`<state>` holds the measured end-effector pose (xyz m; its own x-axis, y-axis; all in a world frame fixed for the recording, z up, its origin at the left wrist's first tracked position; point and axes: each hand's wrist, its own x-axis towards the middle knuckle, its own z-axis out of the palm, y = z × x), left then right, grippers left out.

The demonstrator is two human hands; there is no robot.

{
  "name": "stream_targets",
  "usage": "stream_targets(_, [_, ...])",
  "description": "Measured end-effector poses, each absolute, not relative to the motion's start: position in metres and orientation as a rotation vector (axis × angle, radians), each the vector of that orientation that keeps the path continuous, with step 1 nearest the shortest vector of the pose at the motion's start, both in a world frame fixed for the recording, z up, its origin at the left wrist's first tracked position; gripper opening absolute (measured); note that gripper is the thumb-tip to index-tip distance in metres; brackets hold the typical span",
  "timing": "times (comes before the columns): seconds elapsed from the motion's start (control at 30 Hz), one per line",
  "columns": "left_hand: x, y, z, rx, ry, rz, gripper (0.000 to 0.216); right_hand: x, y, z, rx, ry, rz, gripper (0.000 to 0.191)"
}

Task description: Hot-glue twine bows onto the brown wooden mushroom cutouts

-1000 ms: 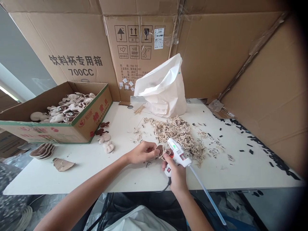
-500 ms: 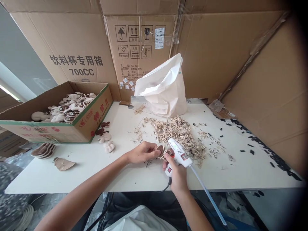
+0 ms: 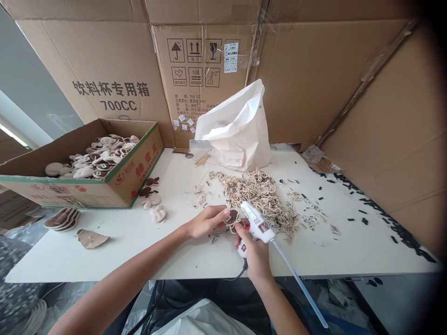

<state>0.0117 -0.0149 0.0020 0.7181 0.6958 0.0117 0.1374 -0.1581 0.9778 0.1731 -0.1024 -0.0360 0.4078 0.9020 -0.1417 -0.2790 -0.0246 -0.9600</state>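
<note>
My left hand (image 3: 208, 220) is closed, thumb on top, around a small brown plush piece (image 3: 232, 216). A thin beige cord bow (image 3: 232, 224) lies against that piece. My right hand (image 3: 254, 249) wraps the handle of a white hot glue gun (image 3: 257, 220), and its thumb and forefinger reach to the bow's edge. Out of the gun's rear runs a long translucent glue stick (image 3: 300, 284), slanting down past the table edge. A heap of beige cord bows (image 3: 256, 190) lies just beyond both hands.
At the left stands a carton (image 3: 115, 186) of plush pieces. Several more plush pieces (image 3: 153, 204) lie beside it, near a stack (image 3: 63, 218) and a torn cardboard scrap (image 3: 92, 238). Behind the heap is a white bag (image 3: 240, 135); black bits (image 3: 384, 214) line the right edge.
My left thumb has shifted up and now lies across the plush piece, which has turned a little. The glue gun has moved slightly left with my right hand.
</note>
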Motion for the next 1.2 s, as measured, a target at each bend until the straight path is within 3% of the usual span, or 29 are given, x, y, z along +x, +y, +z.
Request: stream_targets(1.2, [0.0135,-0.0111,-0.0078,1.843,0.709,0.632,0.053,0.1754,-0.1032,-0.0392,-1.236,-0.72,1.092,0.043])
